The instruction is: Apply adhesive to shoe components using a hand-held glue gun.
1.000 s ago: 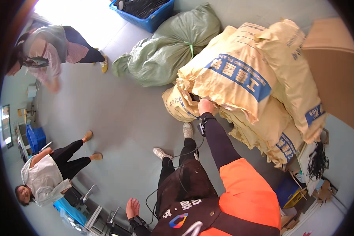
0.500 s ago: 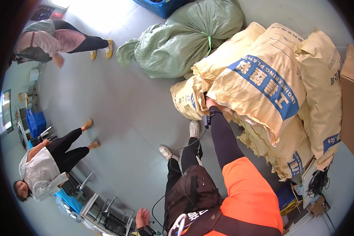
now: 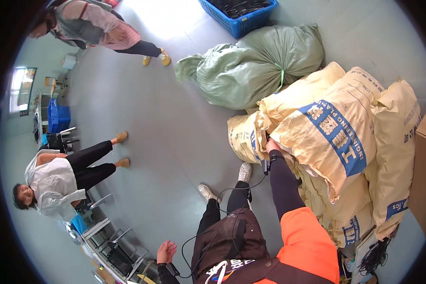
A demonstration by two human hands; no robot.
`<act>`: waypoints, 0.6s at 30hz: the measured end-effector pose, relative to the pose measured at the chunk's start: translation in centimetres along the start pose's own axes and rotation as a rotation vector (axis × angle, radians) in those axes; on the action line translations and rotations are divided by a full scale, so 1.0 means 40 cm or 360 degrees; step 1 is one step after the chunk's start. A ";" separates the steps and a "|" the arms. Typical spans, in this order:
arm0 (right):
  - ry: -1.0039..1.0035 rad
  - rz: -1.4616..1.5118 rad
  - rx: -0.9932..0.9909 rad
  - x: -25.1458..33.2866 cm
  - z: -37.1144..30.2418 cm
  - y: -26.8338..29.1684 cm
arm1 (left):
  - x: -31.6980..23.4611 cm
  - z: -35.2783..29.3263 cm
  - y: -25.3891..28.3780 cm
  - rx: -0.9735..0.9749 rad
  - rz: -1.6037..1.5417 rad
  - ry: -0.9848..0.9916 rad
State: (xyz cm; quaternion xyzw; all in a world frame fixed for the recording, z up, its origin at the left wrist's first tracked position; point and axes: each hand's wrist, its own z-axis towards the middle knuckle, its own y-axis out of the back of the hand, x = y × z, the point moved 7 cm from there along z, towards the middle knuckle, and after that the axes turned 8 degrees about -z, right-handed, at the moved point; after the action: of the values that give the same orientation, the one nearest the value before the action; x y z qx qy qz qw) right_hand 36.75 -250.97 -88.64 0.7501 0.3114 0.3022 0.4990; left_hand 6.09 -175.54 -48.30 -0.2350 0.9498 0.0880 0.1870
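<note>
My right hand (image 3: 272, 145) reaches forward to the stack of tan sacks. It is closed at the near left corner of the top printed sack (image 3: 333, 130), its fingertips partly hidden in the folds. Beside that hand a smaller tan sack (image 3: 241, 139) with a bunched end lies on the floor. A dark sleeve covers my right forearm, and a small black device with a cable is at the wrist. Low in the view, my left hand (image 3: 166, 252) hangs away from the sacks, holding nothing, its fingers loosely bent and apart.
A big green sack (image 3: 251, 71) tied with green string lies beyond the tan ones, near a blue crate (image 3: 241, 21) of dark pieces. A cardboard box (image 3: 423, 165) stands right. One person (image 3: 57, 182) is at left, another (image 3: 99, 28) at far left. A cable loops past my apron.
The view has shifted, so the sacks and floor appear lower and farther right. My right hand stays at the same sack corner. The far-left person's arm has moved.
</note>
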 end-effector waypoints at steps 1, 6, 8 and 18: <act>-0.0110 0.0003 0.0198 0.003 -0.049 0.030 | -0.016 -0.004 -0.016 0.0013 0.0063 0.0013; -0.0141 0.0119 0.0435 0.207 -0.272 0.315 | -0.068 -0.057 0.006 0.0002 0.0076 0.0009; -0.0004 0.0002 0.0203 0.194 -0.315 0.416 | -0.099 -0.016 -0.032 0.0101 0.0067 0.0001; 0.0208 -0.0243 0.0655 0.021 -0.560 0.330 | -0.294 0.122 -0.096 0.0320 -0.0033 -0.0110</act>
State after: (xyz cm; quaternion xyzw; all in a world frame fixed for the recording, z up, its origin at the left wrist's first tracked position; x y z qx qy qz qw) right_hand 22.32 -241.84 -69.01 0.7892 0.4540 0.2415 0.3357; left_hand 19.12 -172.80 -48.40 -0.2216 0.9443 -0.0016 0.2432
